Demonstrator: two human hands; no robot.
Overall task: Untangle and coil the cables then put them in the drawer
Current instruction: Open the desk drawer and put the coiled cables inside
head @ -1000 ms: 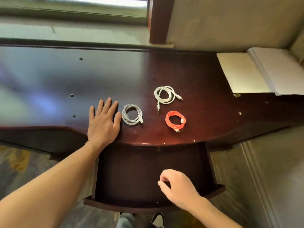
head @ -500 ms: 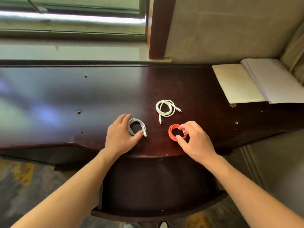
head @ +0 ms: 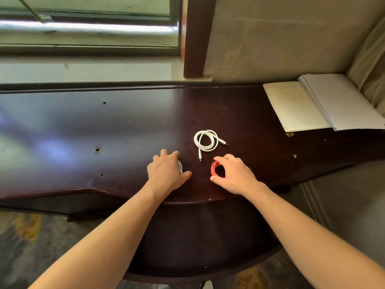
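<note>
**Two coils covered, one lying free**

The orange coil [head: 215, 169] is pinched by the right hand [head: 234, 174] on the desk [head: 125, 126]. The grey coil [head: 180, 165] is covered by the left hand [head: 166, 171], fingers curled over it. The white coil [head: 205, 140] lies untouched behind them; the drawer [head: 198, 236] stands open below.

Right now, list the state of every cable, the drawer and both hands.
White cable: coiled, on the desk, untouched.
Orange cable: coiled, right hand closing on it.
Grey cable: mostly hidden under left hand.
Drawer: open.
</note>
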